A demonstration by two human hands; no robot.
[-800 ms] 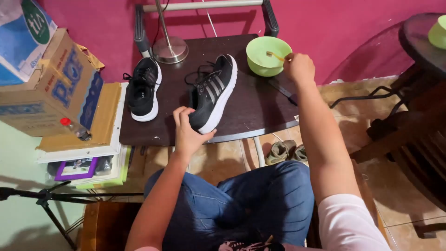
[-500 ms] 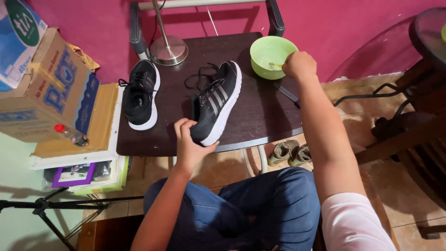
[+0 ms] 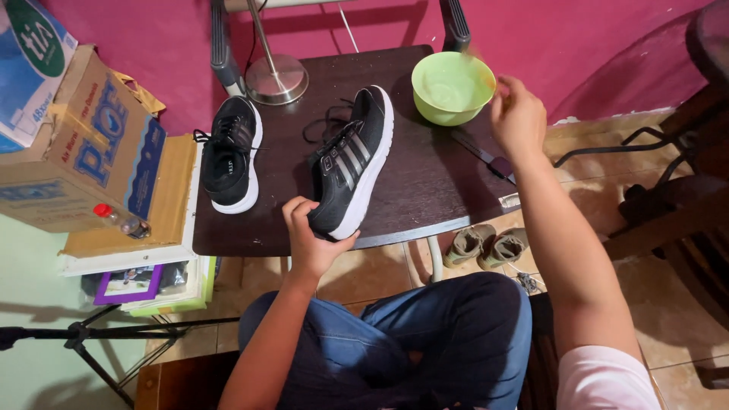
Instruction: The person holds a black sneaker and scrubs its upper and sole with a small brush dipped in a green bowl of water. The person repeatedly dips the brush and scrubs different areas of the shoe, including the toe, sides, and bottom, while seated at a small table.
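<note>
Head view: right hand now off green bowl.

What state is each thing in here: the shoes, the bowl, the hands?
Left hand: gripping the toe of the striped shoe.
Striped shoe: on the table, laces loose.
Other shoe: flat on the table, untouched.
Green bowl: upright, contents unclear.
Right hand: beside the bowl, blurred; grip unclear.

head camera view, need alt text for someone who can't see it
Seen from above, a seated person's left hand grips the toe of a black sneaker with grey stripes on a dark table, while the right hand is raised beside a green bowl. A second black sneaker lies to the left, near cardboard boxes.
</note>
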